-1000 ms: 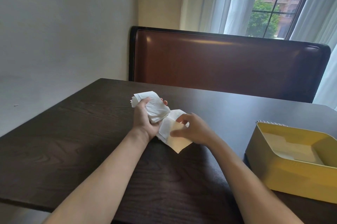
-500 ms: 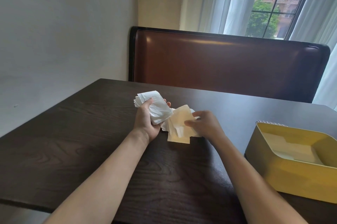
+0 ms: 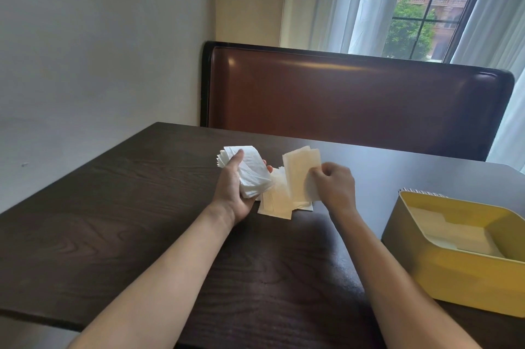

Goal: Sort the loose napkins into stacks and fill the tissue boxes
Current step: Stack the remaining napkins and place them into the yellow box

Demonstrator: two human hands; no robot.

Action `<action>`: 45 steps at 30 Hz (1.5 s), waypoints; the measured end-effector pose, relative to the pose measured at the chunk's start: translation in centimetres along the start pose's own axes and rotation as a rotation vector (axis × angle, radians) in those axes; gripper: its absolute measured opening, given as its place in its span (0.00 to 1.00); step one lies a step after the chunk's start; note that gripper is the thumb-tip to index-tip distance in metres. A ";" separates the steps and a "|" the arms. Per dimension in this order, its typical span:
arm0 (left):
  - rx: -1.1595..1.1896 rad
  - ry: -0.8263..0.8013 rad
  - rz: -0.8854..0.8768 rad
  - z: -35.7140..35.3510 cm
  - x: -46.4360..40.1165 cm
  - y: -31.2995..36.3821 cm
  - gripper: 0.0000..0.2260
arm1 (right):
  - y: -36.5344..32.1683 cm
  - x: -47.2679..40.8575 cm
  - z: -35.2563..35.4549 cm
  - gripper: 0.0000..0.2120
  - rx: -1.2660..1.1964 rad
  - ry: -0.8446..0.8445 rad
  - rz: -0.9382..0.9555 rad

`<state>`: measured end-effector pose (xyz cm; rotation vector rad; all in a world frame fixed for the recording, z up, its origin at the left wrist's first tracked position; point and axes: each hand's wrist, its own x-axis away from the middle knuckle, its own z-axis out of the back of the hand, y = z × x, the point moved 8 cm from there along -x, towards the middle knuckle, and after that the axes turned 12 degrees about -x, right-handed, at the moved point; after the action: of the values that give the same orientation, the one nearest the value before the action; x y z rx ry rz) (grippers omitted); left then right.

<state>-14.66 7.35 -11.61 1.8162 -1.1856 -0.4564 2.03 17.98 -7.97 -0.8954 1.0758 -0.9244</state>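
Note:
My left hand point(image 3: 233, 189) grips a thick stack of white napkins point(image 3: 251, 169), thumb across its top, above the dark table point(image 3: 113, 220). My right hand point(image 3: 335, 186) pinches one cream napkin point(image 3: 301, 172) and holds it upright, lifted off the table. Below and between the hands lie a few loose napkins point(image 3: 277, 202), flat on the wood. A yellow tissue box point(image 3: 460, 266) stands open at the right, with a pale layer of paper on its floor.
A brown padded bench back point(image 3: 355, 95) runs along the far edge of the table. A grey wall is at the left, and a curtained window is behind the bench. The table's near edge runs just under my forearms.
My right hand has lifted a cream napkin off the table, from flat to upright, and moved a little to the right. My left hand keeps its stack nearly still.

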 end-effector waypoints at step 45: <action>-0.005 0.100 0.014 1.6 -0.9 -0.6 0.11 | 2.7 0.8 -3.4 0.11 0.150 -0.213 -0.121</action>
<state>-15.83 7.44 -13.10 1.8041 -1.1275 -0.3558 -0.62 17.69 -11.48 -0.9189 0.7673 -0.9724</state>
